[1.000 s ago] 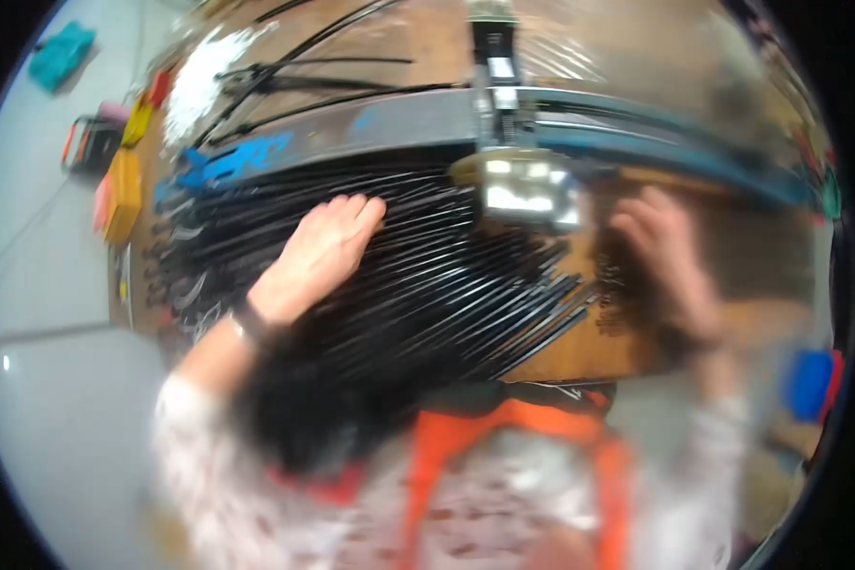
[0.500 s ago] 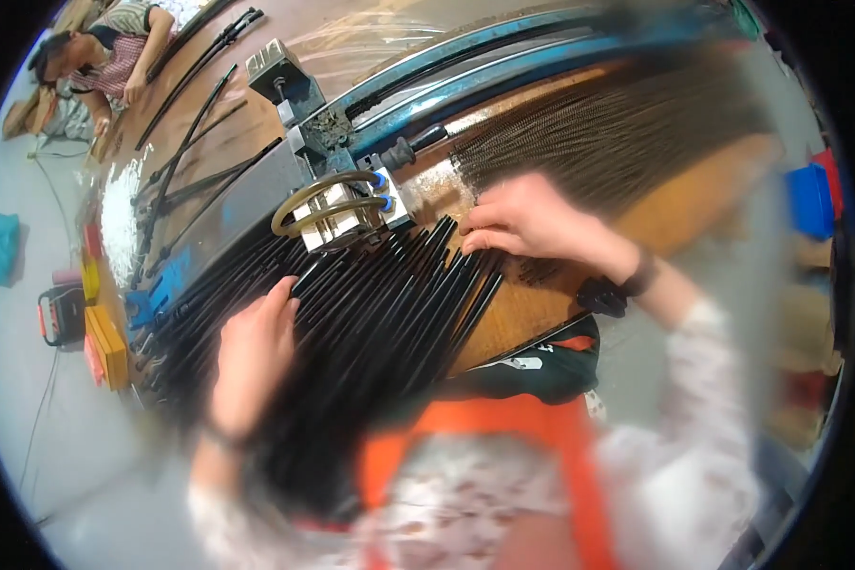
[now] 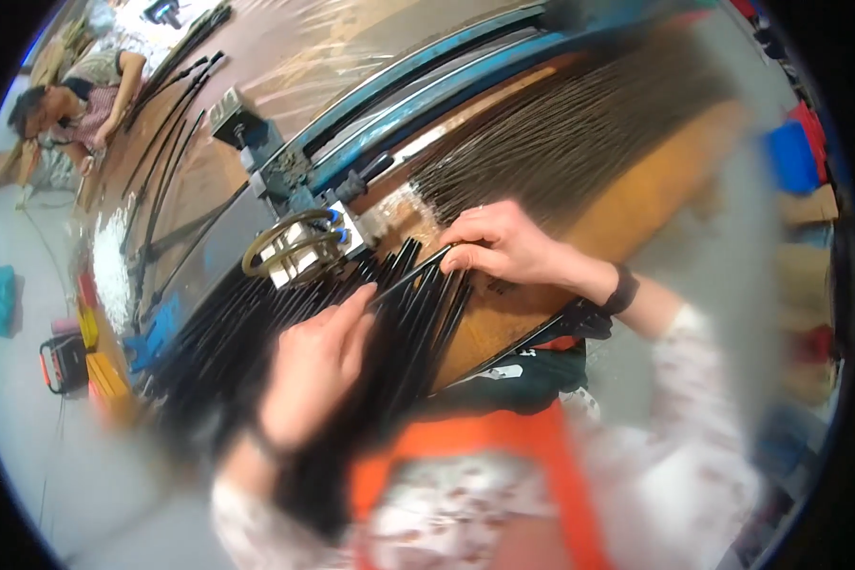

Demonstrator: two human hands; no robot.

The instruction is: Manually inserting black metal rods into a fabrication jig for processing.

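A thin black tube [image 3: 410, 275] spans the gap between my two hands, slanting up to the right. My right hand [image 3: 503, 249] pinches its upper end between thumb and fingers. At its lower end, my left hand [image 3: 318, 361] is closed on it with the fingertips. Beneath the hands lies a thick heap of loose black tubes [image 3: 247, 328], blurred toward my body. Just beyond the heap stands a small clamp machine [image 3: 304, 249] with metal blocks, a looped hose and blue fittings.
A blue rail [image 3: 418, 90] runs from the machine to the far right. Beside it, many thin dark rods [image 3: 560, 142] lie along the wooden board [image 3: 655, 204]. Another person [image 3: 76, 114] works at the table's far left. A blue bin [image 3: 790, 160] stands at the right.
My left hand has moved right and up toward the right hand. A black tube now stretches between both hands. The whole view has shifted slightly.
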